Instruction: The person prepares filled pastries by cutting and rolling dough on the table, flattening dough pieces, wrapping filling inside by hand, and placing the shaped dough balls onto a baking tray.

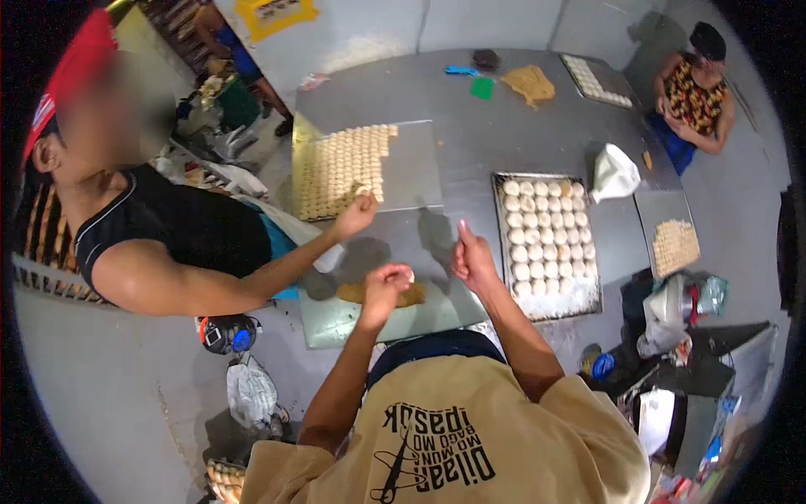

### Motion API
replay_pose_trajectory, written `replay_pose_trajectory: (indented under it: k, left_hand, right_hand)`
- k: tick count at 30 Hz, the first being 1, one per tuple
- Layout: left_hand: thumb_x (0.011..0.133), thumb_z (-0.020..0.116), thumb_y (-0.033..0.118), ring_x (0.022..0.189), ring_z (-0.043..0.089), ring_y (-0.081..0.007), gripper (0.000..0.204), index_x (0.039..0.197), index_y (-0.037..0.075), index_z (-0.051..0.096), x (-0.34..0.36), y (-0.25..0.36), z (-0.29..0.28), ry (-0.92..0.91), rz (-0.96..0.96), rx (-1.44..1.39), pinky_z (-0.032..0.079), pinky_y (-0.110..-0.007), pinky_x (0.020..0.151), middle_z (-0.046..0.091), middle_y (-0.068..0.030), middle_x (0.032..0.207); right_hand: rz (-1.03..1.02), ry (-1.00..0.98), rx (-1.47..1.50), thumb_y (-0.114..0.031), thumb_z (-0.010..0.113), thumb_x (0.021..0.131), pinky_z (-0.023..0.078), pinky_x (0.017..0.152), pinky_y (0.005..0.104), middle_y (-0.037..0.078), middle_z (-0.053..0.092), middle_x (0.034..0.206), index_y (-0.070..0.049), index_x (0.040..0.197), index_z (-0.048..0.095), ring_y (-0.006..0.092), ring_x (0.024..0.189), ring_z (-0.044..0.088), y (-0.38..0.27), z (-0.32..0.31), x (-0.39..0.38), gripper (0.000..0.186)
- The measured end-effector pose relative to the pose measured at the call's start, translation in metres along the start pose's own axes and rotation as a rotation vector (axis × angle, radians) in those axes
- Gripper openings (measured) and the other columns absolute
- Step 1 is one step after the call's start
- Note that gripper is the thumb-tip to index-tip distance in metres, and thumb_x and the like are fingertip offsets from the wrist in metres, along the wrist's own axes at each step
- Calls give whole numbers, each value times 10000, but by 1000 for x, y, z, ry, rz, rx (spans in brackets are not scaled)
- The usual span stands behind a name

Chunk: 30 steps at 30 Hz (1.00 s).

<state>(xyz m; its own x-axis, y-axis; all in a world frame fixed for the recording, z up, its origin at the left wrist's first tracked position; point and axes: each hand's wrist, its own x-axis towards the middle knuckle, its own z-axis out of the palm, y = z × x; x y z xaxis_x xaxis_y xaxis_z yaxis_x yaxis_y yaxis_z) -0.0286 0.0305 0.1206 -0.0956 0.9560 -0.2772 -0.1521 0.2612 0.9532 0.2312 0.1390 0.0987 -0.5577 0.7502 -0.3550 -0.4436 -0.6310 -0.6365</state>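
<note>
My left hand [384, 292] is pinched on a small pale piece of dough [407, 277] over a light green board [327, 328] with a brown, crumb-like heap [353, 294]. My right hand [472, 260] is right of it, thumb raised and fingers curled; whatever they may hold is hidden. Beside it lies a metal tray [558, 302] with rows of white dough rounds [533, 218]. At left, a co-worker's hand [357, 214] touches small dough pieces [336, 160] on a flat sheet [411, 168].
Co-workers stand at left [168, 244] and far right [693, 101]; another is behind [227, 42]. The grey table [369, 92] holds a white bag [613, 172], a brown cloth-like item [529, 84], a back tray [617, 99] and a right tray [651, 210]. Cluttered bags [672, 311] sit at lower right.
</note>
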Motion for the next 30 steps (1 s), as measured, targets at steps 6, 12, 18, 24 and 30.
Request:
replay_pose_trajectory:
  k: [6, 12, 18, 24, 30]
  left_hand:
    - [1047, 764, 110, 977, 766, -181, 215, 1209, -31, 762, 7, 29, 12, 45, -206, -344, 642, -339, 874, 792, -103, 1115]
    - [1045, 744, 53, 1038, 785, -231, 258, 1262, -86, 724, 4, 37, 23, -23, -163, -265, 662, -362, 924, 784, -163, 1173]
    - [1108, 685, 142, 1060, 778, -233, 302, 1268, -112, 722, 2, 68, 43, -71, -118, -322, 655, -370, 964, 775, -186, 1172]
    - [1137, 645, 169, 1148, 750, -235, 348, 1336, -112, 696, -6, 74, 44, -144, -167, -160, 619, -402, 1051, 761, -153, 1251]
    - [1123, 675, 142, 1186, 743, -254, 347, 1376, -96, 682, -12, 70, 34, -201, -147, -390, 596, -414, 1092, 746, -160, 1313]
  right_hand:
    - [-161, -7, -303, -268, 670, 1113, 513, 614, 299, 72, 661, 940, -45, 1246, 656, 156, 693, 628, -30, 77, -26, 260]
    - [-217, -105, -565, 97, 646, 1021, 605, 777, 338, 92, 680, 1124, -57, 1511, 541, 193, 918, 739, -39, 98, -58, 524]
    - [-540, 122, -955, 74, 787, 945, 606, 754, 348, 94, 719, 1079, -31, 1370, 626, 186, 933, 762, -28, 94, -57, 466]
    - [-591, 74, -1316, 8, 804, 885, 602, 854, 479, 195, 713, 1054, -26, 1265, 759, 431, 966, 733, -29, 110, -58, 384]
    - [-269, 101, -1032, -54, 890, 903, 590, 859, 356, 88, 771, 1203, -108, 1470, 726, 213, 984, 745, -29, 88, -52, 593]
